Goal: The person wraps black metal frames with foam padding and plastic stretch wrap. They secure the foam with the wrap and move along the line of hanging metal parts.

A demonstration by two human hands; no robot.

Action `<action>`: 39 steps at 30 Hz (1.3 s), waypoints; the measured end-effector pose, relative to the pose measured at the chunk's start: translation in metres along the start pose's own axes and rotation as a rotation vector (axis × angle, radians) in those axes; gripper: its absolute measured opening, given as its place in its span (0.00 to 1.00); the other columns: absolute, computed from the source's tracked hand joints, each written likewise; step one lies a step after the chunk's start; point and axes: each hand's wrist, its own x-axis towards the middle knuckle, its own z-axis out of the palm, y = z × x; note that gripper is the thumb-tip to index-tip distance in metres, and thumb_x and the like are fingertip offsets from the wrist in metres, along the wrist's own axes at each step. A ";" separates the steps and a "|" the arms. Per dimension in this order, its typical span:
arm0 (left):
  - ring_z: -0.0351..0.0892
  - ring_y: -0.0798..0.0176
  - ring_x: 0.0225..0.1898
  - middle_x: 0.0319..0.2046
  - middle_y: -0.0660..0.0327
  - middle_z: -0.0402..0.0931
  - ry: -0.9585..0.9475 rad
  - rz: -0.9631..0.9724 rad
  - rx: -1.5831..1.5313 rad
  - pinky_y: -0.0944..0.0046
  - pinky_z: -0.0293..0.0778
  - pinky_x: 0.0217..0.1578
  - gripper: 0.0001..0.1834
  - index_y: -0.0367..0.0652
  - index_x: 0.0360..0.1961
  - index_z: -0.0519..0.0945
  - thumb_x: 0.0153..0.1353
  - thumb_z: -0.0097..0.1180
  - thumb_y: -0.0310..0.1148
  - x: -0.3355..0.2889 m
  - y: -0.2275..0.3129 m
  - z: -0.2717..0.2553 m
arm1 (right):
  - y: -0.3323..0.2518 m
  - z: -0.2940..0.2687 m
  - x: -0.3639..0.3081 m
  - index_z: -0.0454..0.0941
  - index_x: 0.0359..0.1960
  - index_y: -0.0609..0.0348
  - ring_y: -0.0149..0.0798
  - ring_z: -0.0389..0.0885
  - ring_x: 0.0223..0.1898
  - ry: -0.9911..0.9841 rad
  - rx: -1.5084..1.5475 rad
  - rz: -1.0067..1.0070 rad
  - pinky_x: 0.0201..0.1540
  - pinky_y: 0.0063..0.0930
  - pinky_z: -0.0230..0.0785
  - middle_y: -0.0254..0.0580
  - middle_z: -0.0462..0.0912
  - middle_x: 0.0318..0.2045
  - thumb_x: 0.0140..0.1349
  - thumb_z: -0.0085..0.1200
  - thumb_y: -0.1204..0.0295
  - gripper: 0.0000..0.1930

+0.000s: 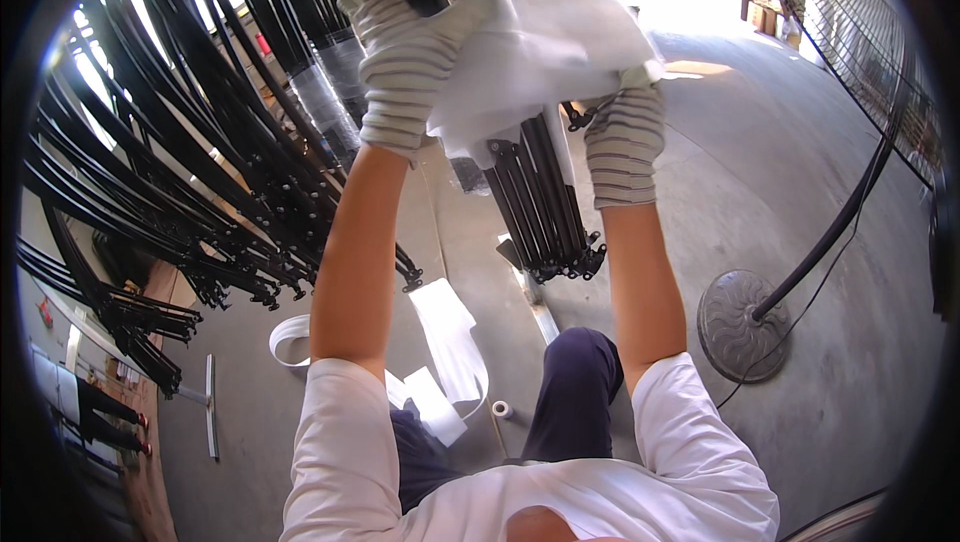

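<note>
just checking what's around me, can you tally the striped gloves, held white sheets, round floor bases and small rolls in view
Striped gloves: 2
Held white sheet: 1, as far as the blur shows
Round floor base: 1
Small white roll: 1
Total: 5

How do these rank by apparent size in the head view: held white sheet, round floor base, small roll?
Largest to smallest:
White sheet
Round base
Small roll
</note>
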 end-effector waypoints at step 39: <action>0.75 0.66 0.32 0.30 0.57 0.74 -0.368 -1.072 -1.056 0.70 0.75 0.29 0.32 0.37 0.38 0.71 0.41 0.59 0.54 -0.039 -0.035 0.013 | 0.007 -0.015 0.005 0.71 0.37 0.59 0.33 0.73 0.35 -0.055 0.077 0.875 0.30 0.19 0.68 0.42 0.74 0.33 0.54 0.48 0.66 0.12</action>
